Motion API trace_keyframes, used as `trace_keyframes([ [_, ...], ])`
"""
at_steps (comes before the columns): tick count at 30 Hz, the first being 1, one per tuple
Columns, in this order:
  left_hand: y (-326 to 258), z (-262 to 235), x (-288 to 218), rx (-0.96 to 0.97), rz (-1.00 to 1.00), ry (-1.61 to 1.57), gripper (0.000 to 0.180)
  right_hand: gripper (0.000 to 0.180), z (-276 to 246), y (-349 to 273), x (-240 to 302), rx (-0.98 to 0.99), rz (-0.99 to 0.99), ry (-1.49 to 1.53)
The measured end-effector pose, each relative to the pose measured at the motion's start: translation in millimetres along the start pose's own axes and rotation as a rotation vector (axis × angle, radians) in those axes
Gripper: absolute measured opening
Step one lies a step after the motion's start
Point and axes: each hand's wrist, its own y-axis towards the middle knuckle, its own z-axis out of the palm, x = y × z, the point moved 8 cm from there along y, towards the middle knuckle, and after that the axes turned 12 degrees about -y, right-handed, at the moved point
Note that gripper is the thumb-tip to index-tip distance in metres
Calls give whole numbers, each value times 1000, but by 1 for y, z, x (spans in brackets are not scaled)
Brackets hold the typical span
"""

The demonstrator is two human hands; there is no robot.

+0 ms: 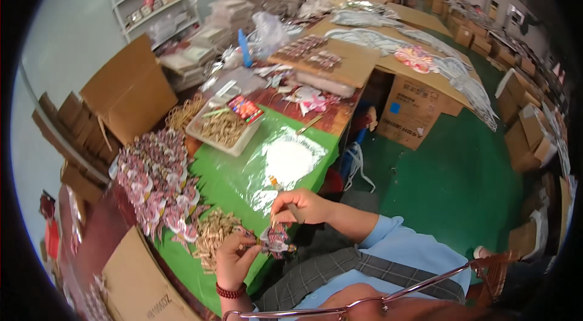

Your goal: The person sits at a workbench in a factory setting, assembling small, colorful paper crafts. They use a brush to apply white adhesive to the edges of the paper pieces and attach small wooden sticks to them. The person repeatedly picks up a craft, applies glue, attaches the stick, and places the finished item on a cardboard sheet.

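Note:
Near the table's front edge, my left hand [235, 255] pinches a small cut-out piece [277, 241] patterned in pink, white and dark tones. My right hand [303, 207] is closed just above it, fingertips at the piece's upper end. A small greyish flat thing [296, 213] shows at the right fingers; its kind is unclear. Beside my left hand lies a heap of short light-brown wooden pieces [215, 233]. Farther left spreads a large pile of similar patterned cut-outs [161, 178]. A white plastic tray [237, 148] behind holds more light-brown pieces.
A green cloth [212, 178] covers the work area, with a clear plastic sheet [249, 178] on it. A brush-like tool [308, 125] lies at the far edge. Cardboard boxes [410, 111] stand right and an open carton [129, 90] left. Behind, a board [346, 63] carries more cut-outs.

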Motion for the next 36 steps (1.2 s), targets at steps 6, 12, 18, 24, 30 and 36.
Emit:
trace_keyframes([
  [6, 11, 22, -1, 74, 30, 98, 4, 17, -17, -16, 7, -47, -41, -106],
  [12, 12, 20, 23, -17, -85, -116, 8, 18, -51, -37, 18, -372, -151, -364],
  [18, 8, -2, 34, -375, -146, -444, 15, 14, -82, -71, 55, -502, -199, -235],
  [24, 15, -4, 58, -510, -175, -850, 22, 26, -34, -66, 163, -180, -349, 166],
  [30, -2, -5, 40, -508, -5, -1109, 23, 51, 79, -42, 172, 551, -345, 417],
  [36, -45, -55, 51, -631, 43, -1228, 16, 47, 127, -9, 160, 525, -311, 99],
])
